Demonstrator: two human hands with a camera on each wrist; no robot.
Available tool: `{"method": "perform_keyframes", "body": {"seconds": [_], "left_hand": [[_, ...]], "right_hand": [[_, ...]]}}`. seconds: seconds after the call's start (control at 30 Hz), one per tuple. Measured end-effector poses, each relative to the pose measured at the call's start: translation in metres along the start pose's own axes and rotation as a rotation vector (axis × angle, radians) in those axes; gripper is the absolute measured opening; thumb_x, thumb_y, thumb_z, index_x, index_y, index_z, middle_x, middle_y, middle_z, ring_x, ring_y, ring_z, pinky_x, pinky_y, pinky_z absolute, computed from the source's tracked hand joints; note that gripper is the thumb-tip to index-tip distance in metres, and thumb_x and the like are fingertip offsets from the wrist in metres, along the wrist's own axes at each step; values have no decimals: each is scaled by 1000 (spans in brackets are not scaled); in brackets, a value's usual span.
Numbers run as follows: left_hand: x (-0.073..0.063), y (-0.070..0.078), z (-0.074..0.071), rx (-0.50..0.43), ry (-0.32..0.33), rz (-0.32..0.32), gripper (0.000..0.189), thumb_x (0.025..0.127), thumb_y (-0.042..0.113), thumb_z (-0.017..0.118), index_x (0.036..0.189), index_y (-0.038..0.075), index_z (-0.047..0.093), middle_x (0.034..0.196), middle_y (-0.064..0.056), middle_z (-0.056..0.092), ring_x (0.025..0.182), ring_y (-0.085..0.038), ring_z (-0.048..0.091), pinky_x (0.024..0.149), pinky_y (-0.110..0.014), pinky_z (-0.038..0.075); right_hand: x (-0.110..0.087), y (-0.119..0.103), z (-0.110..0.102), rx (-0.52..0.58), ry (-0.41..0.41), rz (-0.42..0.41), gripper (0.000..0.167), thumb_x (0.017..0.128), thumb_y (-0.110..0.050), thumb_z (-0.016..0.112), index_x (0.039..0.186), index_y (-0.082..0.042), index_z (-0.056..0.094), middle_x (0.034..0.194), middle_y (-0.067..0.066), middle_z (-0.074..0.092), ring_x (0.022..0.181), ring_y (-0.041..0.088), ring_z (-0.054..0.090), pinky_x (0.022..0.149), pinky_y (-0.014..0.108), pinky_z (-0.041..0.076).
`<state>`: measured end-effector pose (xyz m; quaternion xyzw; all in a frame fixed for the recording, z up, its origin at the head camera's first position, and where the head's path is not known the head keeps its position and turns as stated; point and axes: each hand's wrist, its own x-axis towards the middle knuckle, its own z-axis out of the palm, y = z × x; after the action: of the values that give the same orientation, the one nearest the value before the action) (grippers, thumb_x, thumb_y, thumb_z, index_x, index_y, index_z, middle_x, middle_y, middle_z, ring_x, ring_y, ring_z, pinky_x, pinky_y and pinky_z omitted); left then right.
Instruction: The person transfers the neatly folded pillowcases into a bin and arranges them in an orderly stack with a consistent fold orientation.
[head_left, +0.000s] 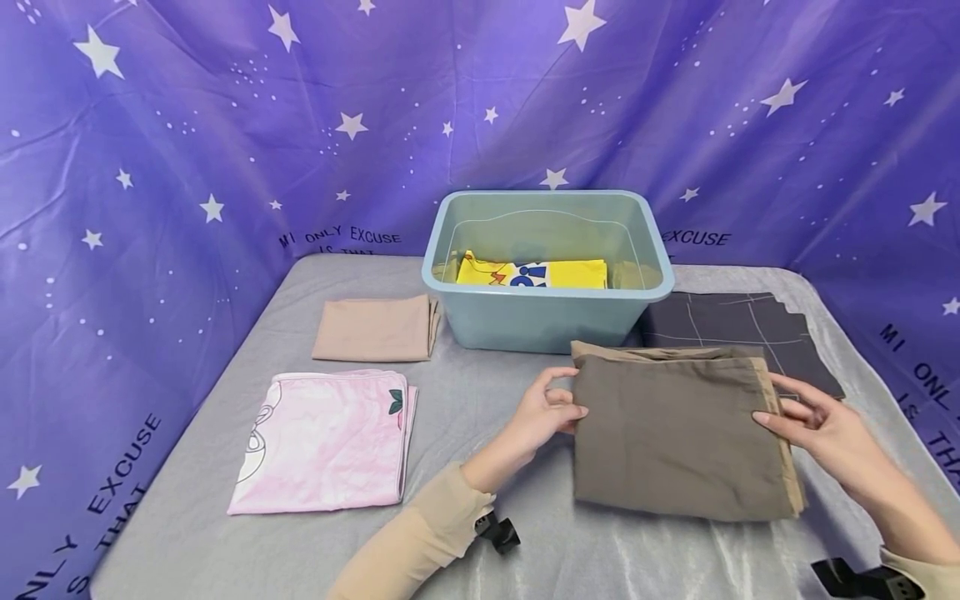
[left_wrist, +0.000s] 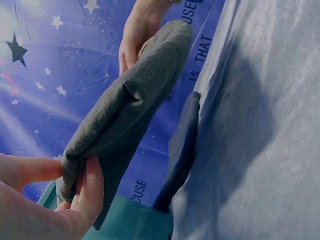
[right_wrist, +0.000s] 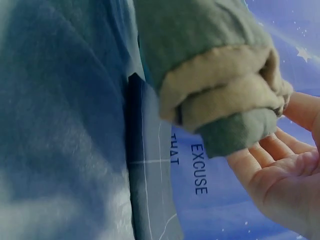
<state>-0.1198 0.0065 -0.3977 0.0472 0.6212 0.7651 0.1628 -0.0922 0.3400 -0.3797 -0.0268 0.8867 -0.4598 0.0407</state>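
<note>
A folded brown-olive cloth [head_left: 675, 433] with tan edges is held up above the table in front of the bin. My left hand [head_left: 543, 408] pinches its left edge, thumb on the near face. At the opposite edge my right hand [head_left: 825, 425] grips it between thumb and fingers. The left wrist view shows the left fingers [left_wrist: 92, 185] around the thick folded layers. In the right wrist view the tan fold layers of the cloth [right_wrist: 220, 85] face the camera, with the right hand [right_wrist: 285, 175] at their edge.
The blue-green plastic bin [head_left: 525, 321] at the back holds a folded yellow printed cloth [head_left: 577, 273]. A dark grid-lined cloth [head_left: 727, 321] lies right of it. On the left lie a folded beige cloth [head_left: 375, 329] and a folded pink cloth [head_left: 322, 442], on a grey-covered table [head_left: 480, 475].
</note>
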Motion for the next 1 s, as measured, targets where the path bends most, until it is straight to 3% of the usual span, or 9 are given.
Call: {"method": "perform_keyframes", "body": {"seconds": [0.13,0.37,0.47,0.8,1.0], "left_hand": [[-1,3,-6,4,-4,8,50,75,-11,56,121,4,45,68,0,54,56,-8,54,53,-23,47],[-3,10,-16,13,-13,24,48,76,-11,54,122,2,44,69,1,54,56,-8,55,55,-23,47],[-4,12,-21,17,-17,21,49,77,-10,54,123,3,43,69,1,55,57,-9,55,56,-23,47],[-11,22,-36,29,-15,38,49,78,-8,54,124,2,42,70,1,54,58,-9,56,59,-24,48],[-15,26,-44,30,-10,53,49,78,-9,53,124,2,41,70,2,54,59,-8,55,59,-24,47]], "right_hand": [[1,-6,5,39,4,-14,62,86,-14,58,138,-30,29,94,-31,51,96,-22,32,69,3,28],[7,-10,14,130,15,-104,57,85,-4,57,134,-25,36,63,-14,46,75,-6,42,66,7,32],[8,-16,18,155,3,-109,57,85,-3,57,134,-25,37,66,-13,53,75,-6,45,68,6,34],[9,-36,29,130,4,-108,57,84,-6,58,134,-24,36,66,-14,54,74,-6,44,68,7,34],[12,-42,35,144,0,-127,56,85,-8,58,134,-21,37,75,-14,62,76,-8,48,68,8,37]]}}
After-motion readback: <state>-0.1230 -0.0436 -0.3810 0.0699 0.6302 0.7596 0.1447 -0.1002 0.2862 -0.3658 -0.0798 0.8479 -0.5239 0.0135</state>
